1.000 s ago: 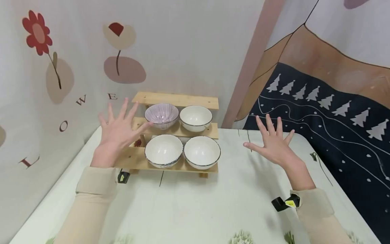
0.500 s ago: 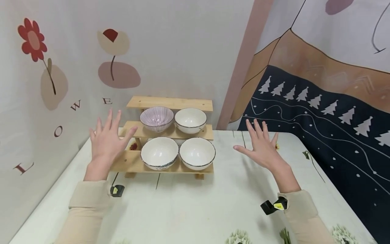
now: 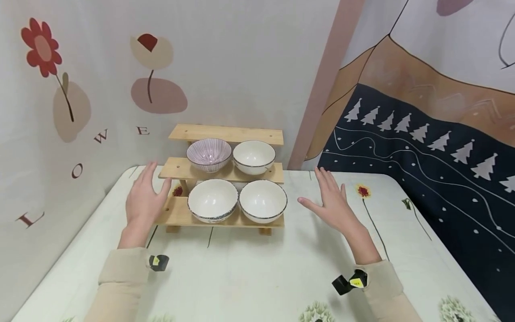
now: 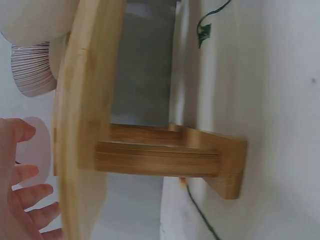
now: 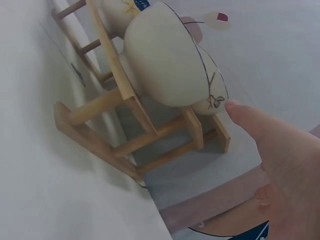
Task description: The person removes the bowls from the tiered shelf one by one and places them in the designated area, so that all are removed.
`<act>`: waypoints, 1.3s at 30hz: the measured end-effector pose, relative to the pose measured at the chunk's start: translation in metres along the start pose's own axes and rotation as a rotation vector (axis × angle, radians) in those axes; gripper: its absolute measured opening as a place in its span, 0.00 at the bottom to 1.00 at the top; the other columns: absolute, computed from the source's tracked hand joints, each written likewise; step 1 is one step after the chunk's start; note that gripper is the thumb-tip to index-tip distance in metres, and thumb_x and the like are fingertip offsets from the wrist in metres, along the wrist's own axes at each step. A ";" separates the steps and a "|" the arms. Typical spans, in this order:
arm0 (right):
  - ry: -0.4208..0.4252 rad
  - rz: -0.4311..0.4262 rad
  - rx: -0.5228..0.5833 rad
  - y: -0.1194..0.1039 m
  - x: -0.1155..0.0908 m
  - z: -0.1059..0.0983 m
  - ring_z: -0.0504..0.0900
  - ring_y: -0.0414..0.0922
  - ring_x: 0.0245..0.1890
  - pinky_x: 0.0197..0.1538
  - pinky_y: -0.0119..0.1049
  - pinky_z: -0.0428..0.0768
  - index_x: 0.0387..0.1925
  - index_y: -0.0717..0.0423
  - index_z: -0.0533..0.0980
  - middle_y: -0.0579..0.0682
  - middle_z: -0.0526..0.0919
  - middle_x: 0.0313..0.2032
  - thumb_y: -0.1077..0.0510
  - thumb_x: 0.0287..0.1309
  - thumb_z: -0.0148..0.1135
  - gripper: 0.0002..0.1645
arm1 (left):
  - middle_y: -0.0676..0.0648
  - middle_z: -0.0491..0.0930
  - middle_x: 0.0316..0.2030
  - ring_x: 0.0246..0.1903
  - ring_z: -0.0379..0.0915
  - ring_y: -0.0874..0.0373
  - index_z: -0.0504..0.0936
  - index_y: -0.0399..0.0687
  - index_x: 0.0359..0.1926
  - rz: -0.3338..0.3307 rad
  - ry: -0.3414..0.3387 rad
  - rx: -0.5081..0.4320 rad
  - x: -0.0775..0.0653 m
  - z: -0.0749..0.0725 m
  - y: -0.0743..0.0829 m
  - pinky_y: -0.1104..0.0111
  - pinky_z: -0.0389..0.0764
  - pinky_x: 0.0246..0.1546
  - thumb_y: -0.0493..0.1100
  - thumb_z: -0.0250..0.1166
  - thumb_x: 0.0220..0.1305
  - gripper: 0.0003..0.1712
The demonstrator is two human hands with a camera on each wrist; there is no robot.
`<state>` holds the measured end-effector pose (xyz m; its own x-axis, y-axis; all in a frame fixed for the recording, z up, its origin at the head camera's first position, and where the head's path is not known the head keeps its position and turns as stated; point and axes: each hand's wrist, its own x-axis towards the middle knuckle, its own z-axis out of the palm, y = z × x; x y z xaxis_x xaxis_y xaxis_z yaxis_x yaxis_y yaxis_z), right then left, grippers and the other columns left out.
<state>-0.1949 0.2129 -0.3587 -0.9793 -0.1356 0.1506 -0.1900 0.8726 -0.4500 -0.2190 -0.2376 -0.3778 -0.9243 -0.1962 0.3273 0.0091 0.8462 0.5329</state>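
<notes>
A three-step wooden rack point(image 3: 177, 218) carries two white bowls with dark rims, left point(image 3: 213, 200) and right point(image 3: 263, 201), on its bottom step. On the middle step sit a purple-striped bowl point(image 3: 208, 154) and another white bowl point(image 3: 254, 157). My left hand point(image 3: 143, 201) is held at the rack's left end, fingers straight and thumb apart, holding nothing. To the right of the rack my right hand point(image 3: 331, 203) hovers over the table, fingers extended and thumb toward the lower right bowl. In the right wrist view a branch pattern shows on the rear bowl point(image 5: 212, 80).
The rack stands on a table with a pale floral cloth point(image 3: 241, 277). A printed white curtain point(image 3: 241, 58) hangs behind and to the left. On the right is a dark blue cloth with white trees point(image 3: 402, 147). The rack's top step point(image 3: 225, 133) is bare wood.
Both hands have lowered and moved closer to the front, the right one also leftward toward the rack. Their spread fingers have drawn together. The bowls have stayed on the rack.
</notes>
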 end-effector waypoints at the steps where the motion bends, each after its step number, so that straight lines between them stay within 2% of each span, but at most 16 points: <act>1: -0.001 -0.004 0.006 0.000 0.000 0.002 0.38 0.59 0.80 0.71 0.74 0.35 0.79 0.53 0.42 0.59 0.42 0.80 0.33 0.61 0.60 0.59 | 0.40 0.53 0.78 0.71 0.55 0.30 0.52 0.50 0.78 -0.005 -0.002 0.000 -0.001 0.001 -0.001 0.38 0.62 0.66 0.60 0.47 0.74 0.39; 6: -0.013 -0.022 0.036 -0.002 -0.003 0.010 0.41 0.59 0.80 0.73 0.71 0.41 0.79 0.53 0.43 0.60 0.43 0.80 0.35 0.61 0.62 0.58 | 0.40 0.57 0.76 0.68 0.60 0.29 0.58 0.48 0.76 -0.028 -0.010 -0.013 -0.005 0.004 -0.006 0.39 0.66 0.63 0.56 0.49 0.75 0.35; 13: -0.047 -0.051 0.102 -0.009 -0.005 0.018 0.45 0.59 0.79 0.74 0.65 0.53 0.79 0.52 0.43 0.58 0.42 0.80 0.36 0.60 0.64 0.59 | 0.32 0.73 0.64 0.62 0.70 0.30 0.65 0.45 0.72 -0.059 0.007 -0.048 -0.007 0.009 -0.011 0.41 0.70 0.60 0.51 0.51 0.74 0.30; 16: -0.052 -0.067 0.123 -0.013 -0.007 0.020 0.45 0.58 0.79 0.73 0.64 0.57 0.79 0.51 0.43 0.57 0.43 0.80 0.36 0.60 0.65 0.59 | 0.32 0.76 0.62 0.60 0.73 0.31 0.65 0.44 0.72 -0.079 0.006 -0.096 -0.007 0.011 -0.013 0.42 0.72 0.60 0.50 0.52 0.74 0.30; 20: -0.059 -0.087 0.148 -0.019 -0.010 0.021 0.47 0.56 0.79 0.74 0.62 0.57 0.79 0.51 0.45 0.55 0.45 0.80 0.36 0.60 0.65 0.58 | 0.36 0.74 0.64 0.59 0.76 0.36 0.67 0.44 0.71 -0.107 0.021 -0.187 -0.007 0.013 -0.015 0.48 0.76 0.59 0.46 0.53 0.74 0.27; 25: -0.075 -0.112 0.202 -0.027 -0.014 0.022 0.52 0.55 0.78 0.74 0.61 0.59 0.79 0.50 0.47 0.54 0.50 0.79 0.39 0.58 0.68 0.58 | 0.40 0.78 0.63 0.57 0.79 0.42 0.73 0.42 0.66 -0.112 0.051 -0.281 -0.007 0.017 -0.018 0.55 0.78 0.58 0.44 0.55 0.73 0.23; 27: -0.077 -0.123 0.222 -0.030 -0.014 0.022 0.53 0.55 0.78 0.73 0.60 0.59 0.78 0.50 0.47 0.54 0.51 0.79 0.40 0.58 0.69 0.58 | 0.42 0.81 0.59 0.53 0.83 0.47 0.76 0.43 0.63 -0.114 0.054 -0.286 -0.006 0.018 -0.020 0.57 0.79 0.58 0.44 0.56 0.73 0.21; 29: -0.078 -0.132 0.238 -0.033 -0.015 0.023 0.54 0.54 0.78 0.73 0.60 0.60 0.78 0.50 0.48 0.53 0.53 0.78 0.41 0.56 0.70 0.58 | 0.43 0.84 0.55 0.45 0.85 0.60 0.79 0.43 0.59 -0.117 0.050 -0.282 -0.006 0.019 -0.023 0.62 0.79 0.56 0.45 0.56 0.73 0.19; 31: -0.078 -0.145 0.248 -0.035 -0.015 0.024 0.55 0.55 0.78 0.72 0.61 0.61 0.78 0.50 0.49 0.54 0.54 0.78 0.41 0.54 0.72 0.59 | 0.43 0.86 0.52 0.38 0.79 0.75 0.81 0.44 0.56 -0.123 0.040 -0.274 -0.006 0.020 -0.025 0.70 0.78 0.53 0.46 0.57 0.72 0.17; 33: -0.079 -0.154 0.257 -0.037 -0.016 0.026 0.56 0.55 0.77 0.72 0.61 0.62 0.78 0.50 0.50 0.54 0.54 0.78 0.41 0.53 0.73 0.60 | 0.43 0.87 0.50 0.33 0.69 0.86 0.82 0.44 0.54 -0.127 0.031 -0.272 -0.007 0.020 -0.027 0.78 0.73 0.49 0.47 0.58 0.72 0.17; 35: -0.081 -0.163 0.269 -0.039 -0.016 0.028 0.56 0.55 0.77 0.71 0.62 0.62 0.78 0.49 0.50 0.53 0.55 0.77 0.41 0.51 0.75 0.61 | 0.41 0.87 0.49 0.31 0.65 0.89 0.83 0.43 0.52 -0.122 0.027 -0.278 -0.007 0.021 -0.029 0.81 0.69 0.46 0.48 0.58 0.72 0.17; 39: -0.085 -0.178 0.309 -0.043 -0.018 0.035 0.57 0.54 0.77 0.72 0.61 0.62 0.77 0.49 0.51 0.53 0.57 0.77 0.43 0.50 0.76 0.61 | 0.40 0.88 0.46 0.29 0.65 0.90 0.83 0.42 0.50 -0.122 0.026 -0.274 -0.010 0.022 -0.032 0.81 0.69 0.46 0.47 0.60 0.71 0.15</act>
<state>-0.1718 0.1613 -0.3724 -0.9287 -0.3226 0.1827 -0.3577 0.6505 -0.6700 -0.2183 -0.2520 -0.4150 -0.9148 -0.3038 0.2662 0.0045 0.6514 0.7588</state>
